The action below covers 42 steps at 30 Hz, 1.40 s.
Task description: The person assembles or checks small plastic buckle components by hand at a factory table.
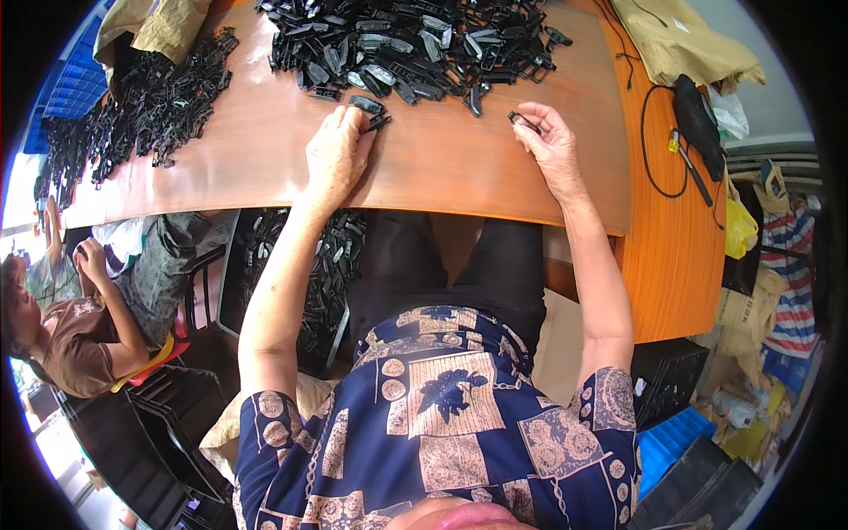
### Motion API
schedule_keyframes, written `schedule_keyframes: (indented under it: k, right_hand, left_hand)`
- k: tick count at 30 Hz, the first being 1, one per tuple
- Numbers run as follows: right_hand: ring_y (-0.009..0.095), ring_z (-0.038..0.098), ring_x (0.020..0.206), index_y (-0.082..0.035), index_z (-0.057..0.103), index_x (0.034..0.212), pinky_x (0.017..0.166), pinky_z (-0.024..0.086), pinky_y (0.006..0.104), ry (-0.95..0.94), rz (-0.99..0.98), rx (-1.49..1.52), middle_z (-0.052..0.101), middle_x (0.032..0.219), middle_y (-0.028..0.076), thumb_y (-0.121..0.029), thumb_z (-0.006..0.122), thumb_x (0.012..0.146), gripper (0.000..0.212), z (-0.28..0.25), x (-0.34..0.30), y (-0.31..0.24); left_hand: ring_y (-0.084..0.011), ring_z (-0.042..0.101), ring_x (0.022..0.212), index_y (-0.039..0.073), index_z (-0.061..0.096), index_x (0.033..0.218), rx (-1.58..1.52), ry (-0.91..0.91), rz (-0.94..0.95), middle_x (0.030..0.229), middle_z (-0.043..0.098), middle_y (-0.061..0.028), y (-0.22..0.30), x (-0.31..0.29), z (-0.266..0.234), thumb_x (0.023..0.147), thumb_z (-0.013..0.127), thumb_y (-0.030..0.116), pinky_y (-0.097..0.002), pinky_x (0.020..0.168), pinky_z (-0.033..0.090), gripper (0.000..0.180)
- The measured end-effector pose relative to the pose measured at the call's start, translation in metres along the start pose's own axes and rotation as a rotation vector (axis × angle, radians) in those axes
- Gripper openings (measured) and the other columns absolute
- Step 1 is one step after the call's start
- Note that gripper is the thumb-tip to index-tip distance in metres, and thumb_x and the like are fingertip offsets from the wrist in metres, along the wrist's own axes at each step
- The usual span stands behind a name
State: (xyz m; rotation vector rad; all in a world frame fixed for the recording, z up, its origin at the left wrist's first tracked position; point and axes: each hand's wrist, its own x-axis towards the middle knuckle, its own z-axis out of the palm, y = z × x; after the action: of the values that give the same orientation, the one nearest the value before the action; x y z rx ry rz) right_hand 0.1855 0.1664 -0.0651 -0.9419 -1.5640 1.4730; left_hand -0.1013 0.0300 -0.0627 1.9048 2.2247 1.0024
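Note:
Both my hands are over the brown tabletop (442, 168), just short of a big heap of small black plastic parts (415, 49). My left hand (338, 152) is closed with its fingertips on a black plastic part (367, 105), beside the near left edge of the heap. A second dark piece sticks out by its thumb. To the right, my right hand (552, 150) pinches a small, thin black plastic part (525, 122) between thumb and fingers, apart from the heap. The exact kind of these parts is too small to make out.
Another pile of thin black parts (168, 97) covers the table's left side. Below the table's edge, a tray of black parts (305, 265) stands beside my left leg. A co-worker (97, 336) sits at left. A cable (649, 159) and a black-handled tool (693, 177) lie at right.

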Motion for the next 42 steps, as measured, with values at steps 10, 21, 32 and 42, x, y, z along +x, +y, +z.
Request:
schedule_keyframes:
  k: [10, 21, 32, 42]
  right_hand:
    - [0.003, 0.049, 0.072, -0.005, 0.060, 0.105, 0.061, 0.041, 0.0169, -0.279, 0.270, 0.116, 0.061, 0.091, -0.001, -0.012, 0.064, 0.089, 0.018, 0.015, -0.027, -0.028]
    - [0.003, 0.049, 0.066, 0.000, 0.060, 0.104, 0.052, 0.037, 0.0156, -0.473, 0.413, 0.359, 0.060, 0.087, 0.001, -0.005, 0.062, 0.090, 0.015, 0.062, -0.042, -0.025]
    - [0.003, 0.047, 0.066, -0.003, 0.061, 0.099, 0.055, 0.037, 0.0169, -0.531, 0.438, 0.210, 0.056, 0.077, -0.002, -0.013, 0.064, 0.089, 0.014, 0.058, -0.025, -0.031]
    - [0.002, 0.040, 0.049, -0.007, 0.054, 0.088, 0.041, 0.027, 0.0171, -0.456, 0.494, 0.128, 0.050, 0.065, -0.004, -0.009, 0.062, 0.089, 0.009, 0.052, -0.043, -0.034]
  left_hand:
    - [-0.0386, 0.062, 0.087, 0.007, 0.054, 0.106, 0.008, -0.238, 0.015, 0.099, 0.059, -0.0176, 0.047, -0.012, -0.028, 0.079, 0.062, 0.004, -0.0433, 0.072, 0.049, 0.028]
    - [-0.0266, 0.062, 0.076, 0.005, 0.056, 0.100, -0.295, -0.323, 0.052, 0.088, 0.059, -0.0111, 0.080, -0.026, -0.018, 0.075, 0.066, 0.002, -0.0359, 0.066, 0.049, 0.026]
    - [-0.0286, 0.063, 0.075, 0.006, 0.057, 0.100, -0.134, -0.467, 0.066, 0.087, 0.059, -0.0115, 0.076, -0.011, -0.009, 0.077, 0.067, 0.007, -0.0382, 0.065, 0.050, 0.025]
    - [-0.0374, 0.060, 0.078, 0.003, 0.056, 0.092, -0.417, -0.231, 0.167, 0.090, 0.054, -0.0159, 0.066, -0.040, 0.010, 0.078, 0.069, 0.023, -0.0452, 0.064, 0.049, 0.028]
